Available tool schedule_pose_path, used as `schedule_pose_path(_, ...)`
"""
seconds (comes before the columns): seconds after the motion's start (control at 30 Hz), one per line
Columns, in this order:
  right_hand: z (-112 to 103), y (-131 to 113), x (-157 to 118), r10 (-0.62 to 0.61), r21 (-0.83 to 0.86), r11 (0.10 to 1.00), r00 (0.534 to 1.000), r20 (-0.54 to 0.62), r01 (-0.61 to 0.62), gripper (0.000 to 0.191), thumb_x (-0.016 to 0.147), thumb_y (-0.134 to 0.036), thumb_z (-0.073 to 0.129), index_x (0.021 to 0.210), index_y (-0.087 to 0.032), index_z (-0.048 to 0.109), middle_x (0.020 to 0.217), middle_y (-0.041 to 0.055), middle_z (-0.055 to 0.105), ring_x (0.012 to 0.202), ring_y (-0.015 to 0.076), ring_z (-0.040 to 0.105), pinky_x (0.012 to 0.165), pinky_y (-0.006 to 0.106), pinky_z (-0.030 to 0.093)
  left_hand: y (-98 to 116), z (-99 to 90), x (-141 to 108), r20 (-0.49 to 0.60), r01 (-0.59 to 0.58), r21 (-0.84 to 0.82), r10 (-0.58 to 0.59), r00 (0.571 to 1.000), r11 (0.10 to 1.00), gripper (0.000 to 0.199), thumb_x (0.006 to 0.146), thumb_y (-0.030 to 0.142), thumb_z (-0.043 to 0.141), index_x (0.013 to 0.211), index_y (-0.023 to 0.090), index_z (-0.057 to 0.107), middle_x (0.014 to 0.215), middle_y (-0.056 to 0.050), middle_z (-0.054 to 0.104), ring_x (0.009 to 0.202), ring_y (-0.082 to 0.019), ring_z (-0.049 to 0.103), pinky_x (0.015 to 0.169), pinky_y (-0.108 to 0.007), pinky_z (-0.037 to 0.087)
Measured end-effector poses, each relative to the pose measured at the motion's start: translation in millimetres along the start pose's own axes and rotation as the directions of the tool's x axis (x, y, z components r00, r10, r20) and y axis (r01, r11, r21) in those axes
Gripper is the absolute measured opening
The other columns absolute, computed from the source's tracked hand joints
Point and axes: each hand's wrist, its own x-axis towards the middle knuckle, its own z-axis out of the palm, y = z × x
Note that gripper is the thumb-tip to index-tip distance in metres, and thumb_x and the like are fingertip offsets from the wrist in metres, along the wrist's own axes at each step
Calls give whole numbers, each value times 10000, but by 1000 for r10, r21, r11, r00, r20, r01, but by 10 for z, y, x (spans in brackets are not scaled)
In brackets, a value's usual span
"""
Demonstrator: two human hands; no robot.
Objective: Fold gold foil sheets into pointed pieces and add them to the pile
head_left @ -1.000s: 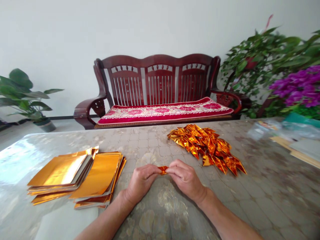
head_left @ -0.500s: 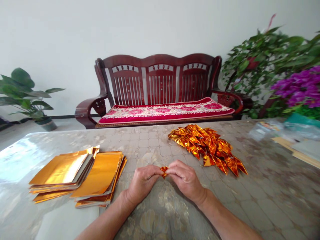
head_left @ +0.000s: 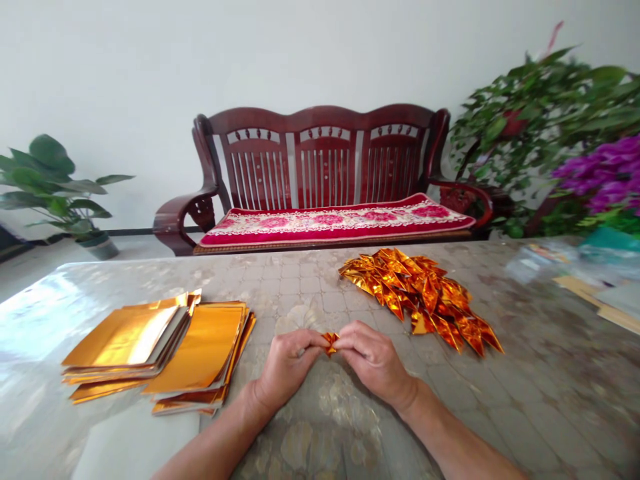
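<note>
Between my two hands, just above the table, is a small folded piece of shiny orange-gold foil paper (head_left: 331, 343). My left hand (head_left: 293, 363) pinches its left end between thumb and fingers, and my right hand (head_left: 373, 360) pinches the right end. Most of the piece's ends are hidden by the fingertips. To the left lie two stacks of flat gold foil sheets, one (head_left: 123, 337) beside the other (head_left: 200, 347). A heap of pointed folded foil pieces (head_left: 425, 297) lies beyond my right hand.
The patterned table (head_left: 300, 267) has clear plastic bags (head_left: 535, 261) and pale card strips (head_left: 580, 291) at its right side. A wooden bench (head_left: 325, 167) with a red cushion stands behind, between potted plants.
The view has shifted slightly, so the background and heap sit a little further right. Both hands keep the same pinch on the small foil piece.
</note>
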Motion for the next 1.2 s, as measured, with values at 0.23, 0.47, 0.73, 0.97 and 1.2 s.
schedule_pose_path(0.23,12,-54,-11,3,62,998,998,62,-7,149,928,-145,568,880,-222,686,827,31,664,772,136,636,701,240,514,-9,-102,-17,142,-102,-15,103,984,995,181,887,117,568,862,211,721,815,-2,756,764,-117,708,721,-190,535)
schedule_pose_path(0.47,22,-136,-17,34,133,990,999,40,-39,136,918,-167,603,824,-215,690,786,24,660,731,125,631,670,226,502,33,-100,-59,134,-188,-11,188,973,982,168,917,135,550,869,200,697,797,-10,742,746,-109,696,711,-180,514)
schedule_pose_path(0.73,14,-87,4,16,46,999,999,35,-17,149,938,-171,572,878,-214,701,806,25,666,751,130,641,683,227,510,-2,-70,-61,64,-162,26,160,985,986,162,921,137,559,882,205,701,811,3,751,748,-102,704,715,-165,518)
schedule_pose_path(0.97,-62,30,-8,-2,-227,973,994,110,27,163,937,-158,563,1018,-195,700,921,62,684,838,163,655,753,261,527,-157,-79,-9,108,-79,77,71,992,994,161,947,202,542,975,222,700,919,-1,758,836,-121,703,775,-195,525)
schedule_pose_path(1.2,-60,73,-13,-7,-311,948,978,207,73,243,958,-124,505,1073,-205,703,935,57,693,871,168,650,779,269,526,-164,-90,3,171,-13,78,-1,985,997,177,964,211,521,993,258,689,906,33,740,838,-100,685,776,-176,499)
